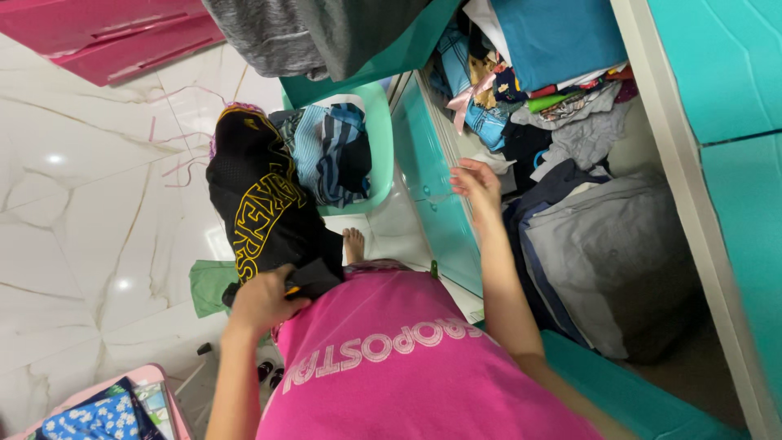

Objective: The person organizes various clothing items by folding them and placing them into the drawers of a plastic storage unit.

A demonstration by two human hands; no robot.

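At the far left, a pink box (pixel 122 403) with blue flowery cloth inside sits on the shiny white marble floor (pixel 73 220). Next comes the left hand (pixel 265 300). Its fingers are curled tight around the bottom end of a black mesh shirt with yellow letters (pixel 261 208). The shirt hangs out from the hand, over a folded green cloth (pixel 210 285) on the floor. Just past the shirt is a light green plastic basket (pixel 379 143) with striped blue clothes (pixel 330 151) in it. A bare foot (pixel 353 244) stands near the basket. Further right, the right hand (pixel 476 186) is on the top edge of an open teal drawer (pixel 432 195). Its fingers are bent a little and loose, and hold nothing. Inside the drawer lie folded grey clothes (pixel 607 244) and a messy pile of colourful clothes (pixel 546 90).
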